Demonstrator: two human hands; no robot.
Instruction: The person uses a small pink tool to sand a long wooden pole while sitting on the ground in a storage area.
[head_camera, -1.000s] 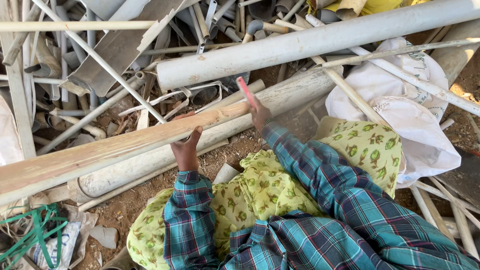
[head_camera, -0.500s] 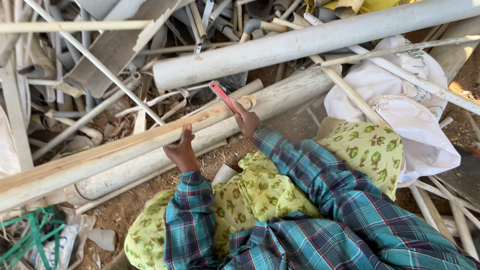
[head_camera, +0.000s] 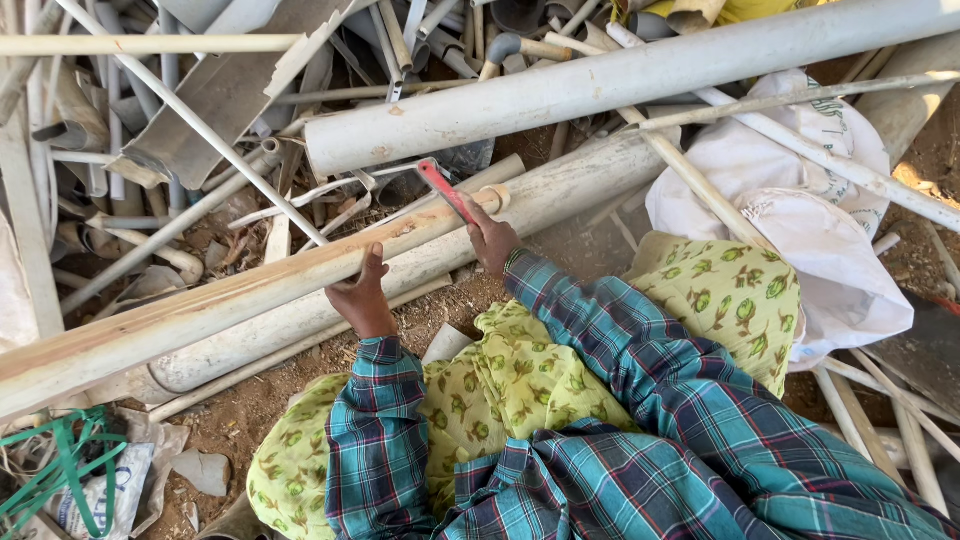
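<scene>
My left hand (head_camera: 362, 297) grips a long dirty cream pipe (head_camera: 230, 295) that slants from the lower left up to the centre. My right hand (head_camera: 490, 238) holds a red-framed hacksaw (head_camera: 445, 190), its blade resting across the pipe's open right end (head_camera: 493, 199). Both arms wear teal plaid sleeves (head_camera: 620, 350). A yellow-green patterned cloth (head_camera: 500, 390) covers my lap below the hands.
A thick grey pipe (head_camera: 620, 80) crosses the top. Another wide pipe (head_camera: 560, 185) lies just behind the held one. Thin rods, pipe offcuts and grey sheets fill the upper left (head_camera: 200, 110). White sacks (head_camera: 800, 200) sit at right, green strapping (head_camera: 60, 470) at lower left.
The hacksaw has moved left and down along the pipe's end, and my right hand followed. My left hand keeps its hold on the pipe.
</scene>
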